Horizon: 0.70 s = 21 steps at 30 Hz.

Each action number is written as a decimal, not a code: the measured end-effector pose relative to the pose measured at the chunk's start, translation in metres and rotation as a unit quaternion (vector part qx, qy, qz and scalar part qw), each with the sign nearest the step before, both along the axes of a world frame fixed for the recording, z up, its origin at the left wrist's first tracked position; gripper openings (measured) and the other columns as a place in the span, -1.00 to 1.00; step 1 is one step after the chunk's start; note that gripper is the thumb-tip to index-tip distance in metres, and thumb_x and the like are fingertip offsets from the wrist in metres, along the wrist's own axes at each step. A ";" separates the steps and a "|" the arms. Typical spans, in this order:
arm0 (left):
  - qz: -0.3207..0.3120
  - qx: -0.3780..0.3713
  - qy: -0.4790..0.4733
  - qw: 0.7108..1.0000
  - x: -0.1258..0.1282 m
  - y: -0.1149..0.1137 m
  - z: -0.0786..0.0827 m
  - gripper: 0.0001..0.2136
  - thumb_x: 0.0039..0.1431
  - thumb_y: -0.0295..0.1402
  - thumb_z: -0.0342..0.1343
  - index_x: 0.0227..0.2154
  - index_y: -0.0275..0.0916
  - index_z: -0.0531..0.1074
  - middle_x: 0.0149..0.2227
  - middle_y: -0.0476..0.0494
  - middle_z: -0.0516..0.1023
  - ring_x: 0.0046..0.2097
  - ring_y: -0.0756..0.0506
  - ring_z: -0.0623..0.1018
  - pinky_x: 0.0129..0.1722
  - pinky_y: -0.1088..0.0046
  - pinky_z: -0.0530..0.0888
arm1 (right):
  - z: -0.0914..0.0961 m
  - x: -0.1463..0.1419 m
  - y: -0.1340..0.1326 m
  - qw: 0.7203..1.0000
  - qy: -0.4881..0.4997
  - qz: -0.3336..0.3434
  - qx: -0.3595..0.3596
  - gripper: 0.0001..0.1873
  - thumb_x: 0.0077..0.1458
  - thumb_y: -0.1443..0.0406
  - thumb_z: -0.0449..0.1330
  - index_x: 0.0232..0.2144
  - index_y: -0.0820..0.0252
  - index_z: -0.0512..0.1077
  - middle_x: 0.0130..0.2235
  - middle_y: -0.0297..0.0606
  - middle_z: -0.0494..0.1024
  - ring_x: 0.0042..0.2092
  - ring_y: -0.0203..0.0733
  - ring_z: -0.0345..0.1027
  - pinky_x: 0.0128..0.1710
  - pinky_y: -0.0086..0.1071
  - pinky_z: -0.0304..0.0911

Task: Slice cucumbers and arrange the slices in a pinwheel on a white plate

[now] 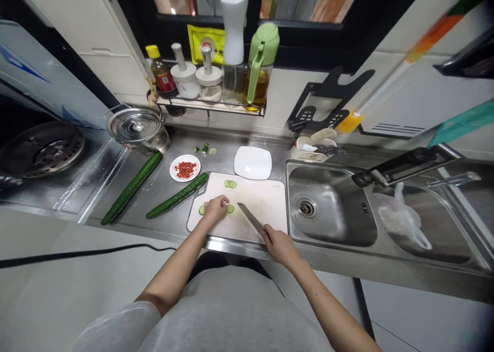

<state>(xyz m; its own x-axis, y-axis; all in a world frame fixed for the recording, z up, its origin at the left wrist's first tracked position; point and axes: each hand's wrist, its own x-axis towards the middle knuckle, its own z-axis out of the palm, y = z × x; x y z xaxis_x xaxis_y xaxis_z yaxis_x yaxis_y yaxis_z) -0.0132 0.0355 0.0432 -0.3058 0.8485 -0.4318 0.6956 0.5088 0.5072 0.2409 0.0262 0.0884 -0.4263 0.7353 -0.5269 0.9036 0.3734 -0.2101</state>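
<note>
My left hand (216,208) rests on a white cutting board (266,208), its fingers curled over cucumber slices (230,208). My right hand (278,243) grips the handle of a knife (250,217), whose blade points up and left toward the left hand. A second small pile of cucumber slices (230,184) lies at the board's far edge. A whole cucumber (177,196) lies just left of the board, its tip on the board's corner. Another longer cucumber (131,188) lies further left.
A small dish of chopped red chili (185,168) and an empty white plate (252,162) stand behind the board. Cucumber ends (206,148) lie near the wall. A lidded steel pot (138,128) stands left, a double sink (332,213) right, and a condiment rack (216,101) above.
</note>
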 end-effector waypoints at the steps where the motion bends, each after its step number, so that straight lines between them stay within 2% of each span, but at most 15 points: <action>1: -0.008 -0.002 0.007 1.000 0.000 0.000 -0.001 -0.78 0.05 -0.42 0.03 -0.25 -0.04 0.45 -0.33 0.04 0.59 -0.19 -0.10 0.52 -0.02 0.28 0.23 | 0.001 -0.002 -0.001 1.000 -0.003 0.012 0.001 -0.70 0.31 0.18 -0.20 -0.15 0.11 0.29 -0.31 -0.22 0.54 -0.28 -0.17 0.41 -0.40 -0.42 -0.06; 5: -0.033 0.002 0.037 0.999 -0.001 0.000 -0.005 -0.76 0.05 -0.43 0.03 -0.22 -0.06 0.44 -0.32 -0.01 0.59 -0.14 -0.13 0.50 -0.02 0.24 0.20 | 0.003 -0.012 -0.004 0.999 -0.016 0.045 0.006 -0.70 0.31 0.20 -0.20 -0.12 0.11 0.28 -0.30 -0.19 0.55 -0.28 -0.16 0.42 -0.39 -0.41 -0.03; 9: -0.012 0.002 0.062 0.998 -0.007 0.000 -0.007 -0.76 0.08 -0.41 0.01 -0.20 -0.04 0.44 -0.28 -0.04 0.58 -0.09 -0.14 0.48 -0.05 0.23 0.19 | 0.008 -0.022 -0.002 0.998 -0.019 0.059 0.003 -0.72 0.31 0.20 -0.19 -0.14 0.11 0.28 -0.29 -0.17 0.55 -0.27 -0.16 0.42 -0.38 -0.40 -0.01; 14: -0.011 -0.005 0.046 0.999 -0.008 0.000 -0.009 -0.79 0.04 -0.38 0.09 -0.22 -0.04 0.42 -0.28 0.00 0.57 -0.08 -0.14 0.46 -0.06 0.24 0.19 | 0.011 -0.029 0.000 0.997 -0.016 0.073 0.007 -0.75 0.30 0.23 -0.17 -0.17 0.13 0.27 -0.31 -0.17 0.55 -0.27 -0.15 0.43 -0.39 -0.39 -0.02; 21: -0.004 -0.010 0.048 0.999 -0.007 0.002 -0.009 -0.80 0.02 -0.41 0.09 -0.25 -0.04 0.43 -0.27 0.01 0.56 -0.09 -0.13 0.45 -0.06 0.23 0.18 | 0.011 -0.033 0.001 0.996 -0.022 0.089 0.016 -0.73 0.30 0.24 -0.19 -0.17 0.14 0.28 -0.32 -0.16 0.55 -0.27 -0.14 0.43 -0.40 -0.39 -0.02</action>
